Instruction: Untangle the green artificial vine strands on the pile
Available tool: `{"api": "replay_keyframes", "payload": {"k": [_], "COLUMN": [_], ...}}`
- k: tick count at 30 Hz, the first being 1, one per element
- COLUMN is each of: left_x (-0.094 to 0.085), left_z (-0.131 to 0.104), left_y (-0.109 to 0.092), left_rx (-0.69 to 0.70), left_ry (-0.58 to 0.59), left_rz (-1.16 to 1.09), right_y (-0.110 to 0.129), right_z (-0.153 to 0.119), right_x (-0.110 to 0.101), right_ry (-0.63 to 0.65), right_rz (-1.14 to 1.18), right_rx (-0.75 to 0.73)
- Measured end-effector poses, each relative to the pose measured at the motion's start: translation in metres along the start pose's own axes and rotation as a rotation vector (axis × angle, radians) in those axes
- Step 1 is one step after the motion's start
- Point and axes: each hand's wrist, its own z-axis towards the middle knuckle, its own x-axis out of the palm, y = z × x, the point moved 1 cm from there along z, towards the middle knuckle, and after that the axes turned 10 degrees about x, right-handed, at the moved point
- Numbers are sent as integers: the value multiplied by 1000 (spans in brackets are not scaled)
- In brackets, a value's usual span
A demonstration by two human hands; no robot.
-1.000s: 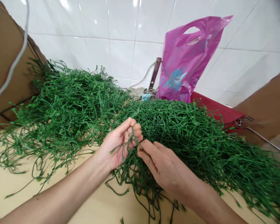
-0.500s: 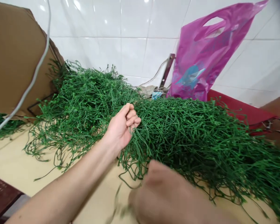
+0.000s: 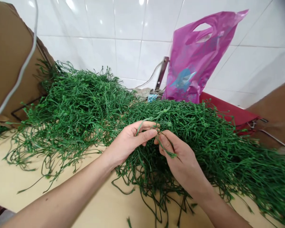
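Thin green plastic stems [image 3: 172, 155] are pinched between my two hands, in front of a large pile. My left hand [image 3: 135, 136] grips them between thumb and fingers, with some strands rising over the fingers. Close against it, on the right, my right hand [image 3: 178, 152] holds the same stems, its fingers curled. A green pile [image 3: 199, 126] spreads behind and to the right of the hands, and another green heap [image 3: 83, 98] lies to the left. Loose strands hang over the pale table [image 3: 95, 196] below the hands.
A cardboard box [image 3: 11, 63] stands at the left, with a white cable [image 3: 21, 71] in front of it. Behind the pile are a purple bag [image 3: 192, 63], a metal bar [image 3: 161, 73] and a red item [image 3: 230, 112]. White tiles [image 3: 128, 57] cover the wall.
My right hand has moved up from the table's front to meet my left hand. My left hand has turned and now pinches stems with it. The view has shifted slightly.
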Motion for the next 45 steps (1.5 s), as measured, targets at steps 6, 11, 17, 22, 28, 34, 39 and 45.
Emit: {"api": "replay_keyframes", "payload": {"k": [6, 11, 17, 22, 28, 34, 39, 45], "left_x": [0, 4, 12, -9, -7, -1, 5, 7], "left_z": [1, -1, -1, 10, 9, 4, 1, -1], "left_y": [2, 6, 13, 12, 9, 13, 9, 7], "left_rx": [40, 24, -41, -68, 41, -20, 3, 57], "left_ry": [-155, -223, -329, -605, -381, -309, -251, -226], "left_rz": [65, 109, 41, -6, -43, -71, -18, 126], "right_y": [-3, 3, 6, 29, 19, 0, 0, -8], "right_z": [-1, -5, -9, -40, -11, 17, 4, 3], "right_x": [0, 4, 11, 42, -10, -51, -14, 0], "right_ry": [-142, -130, -105, 79, -267, -805, -506, -359], "right_rz": [-384, -459, -523, -348, -370, -669, -561, -345], "right_rx": [-166, -298, -454, -734, -420, -200, -383, -329]}}
